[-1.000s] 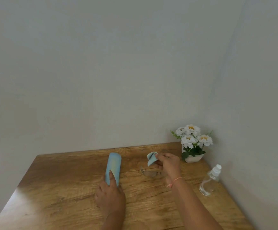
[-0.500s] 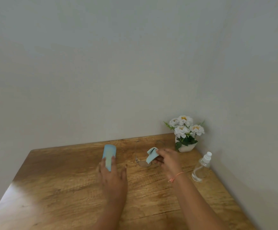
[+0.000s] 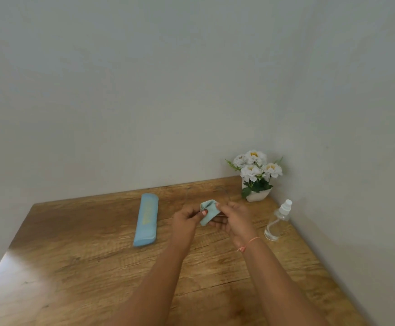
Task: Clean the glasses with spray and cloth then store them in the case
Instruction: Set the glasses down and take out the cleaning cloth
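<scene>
hands: your left hand (image 3: 187,220) and right hand (image 3: 235,217) both pinch the cloth (image 3: 208,211)
risk: rub too hard and you'll bend the thin glasses (image 3: 225,195); swing wide and the spray bottle (image 3: 277,222) tips

No text is readable. The blue case (image 3: 145,220), left of the fingers (image 3: 189,211) of the left hand (image 3: 184,223), bears a faint yellowish marking, perhaps lettering, too blurred to make out.

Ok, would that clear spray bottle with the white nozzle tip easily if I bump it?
Probably. The clear spray bottle stands tall on a narrow base, so a nudge near its top could topple it. It looks mostly empty, so likely light.
</scene>
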